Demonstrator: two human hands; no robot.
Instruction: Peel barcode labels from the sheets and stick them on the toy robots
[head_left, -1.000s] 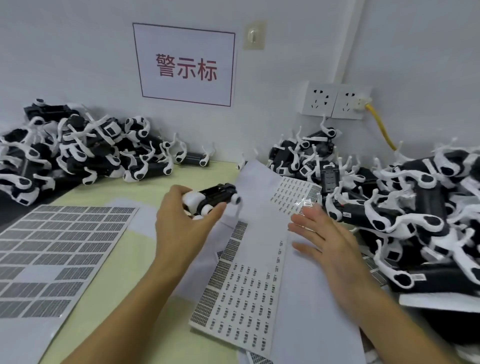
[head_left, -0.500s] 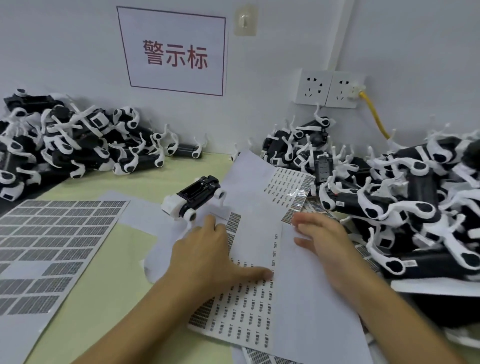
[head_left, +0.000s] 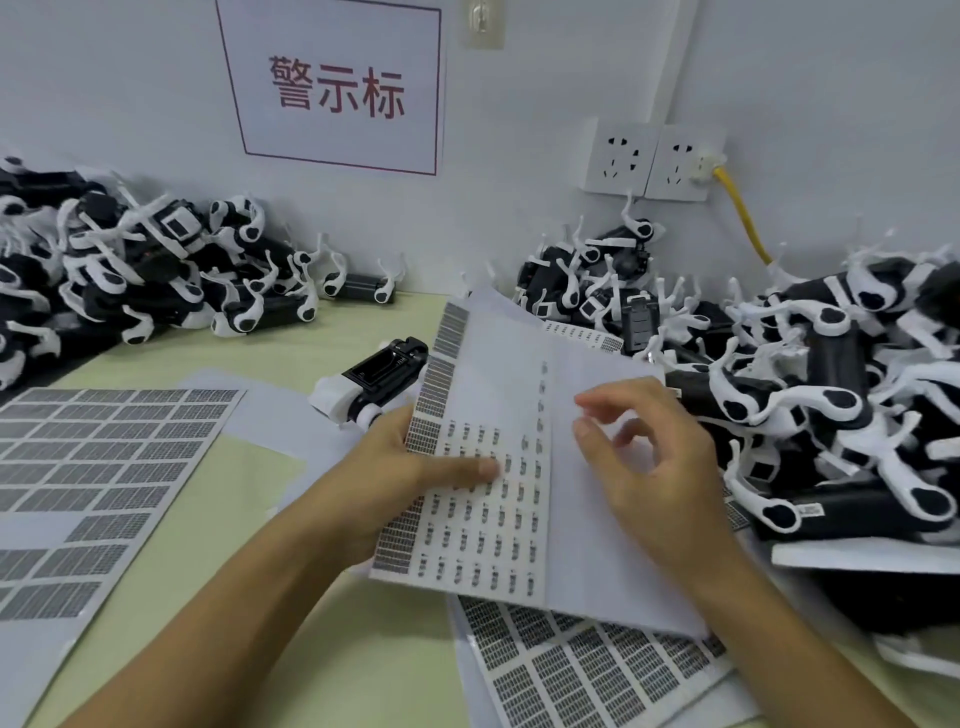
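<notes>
Pale green tabletop against white wall, toy robot piles left and right, one toy robot lying alone mid-table behind label sheet. Left hand gripping sheet's left edge, thumb flat on top, sheet lifted. Right hand over sheet's blank right side, fingers loosely curled, thumb and forefinger apart, holding nothing visible.

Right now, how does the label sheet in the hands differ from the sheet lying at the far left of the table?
The held sheet is lifted and tilted, gripped by the left hand; the left sheet lies flat, untouched. The held sheet carries small, widely spaced labels with a large bare area under the right hand; the left sheet has dense grey blocks in a grid, with a few gaps. Both are white label sheets.
</notes>
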